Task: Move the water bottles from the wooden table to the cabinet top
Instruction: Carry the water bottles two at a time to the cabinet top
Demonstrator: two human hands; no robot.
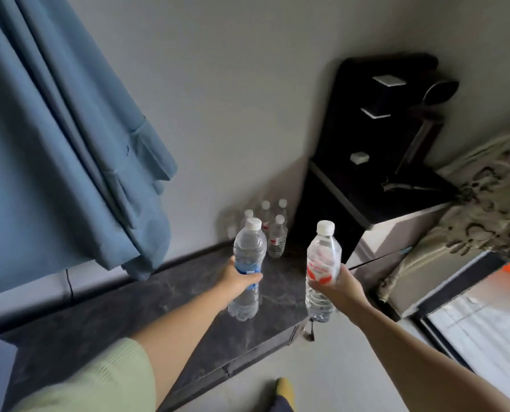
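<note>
A blue curtain (54, 144) hangs left; a black stand (378, 138) occupies the corner.

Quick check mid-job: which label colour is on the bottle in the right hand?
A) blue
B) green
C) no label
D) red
D: the right hand holds a clear bottle with a red-printed label, while the left hand holds the blue-labelled bottle over the dark cabinet top.

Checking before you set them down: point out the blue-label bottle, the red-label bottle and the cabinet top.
blue-label bottle (249, 267): head view, on its label.
red-label bottle (322, 270): head view, on its label.
cabinet top (164, 295): head view, bare dark marbled surface.
</note>
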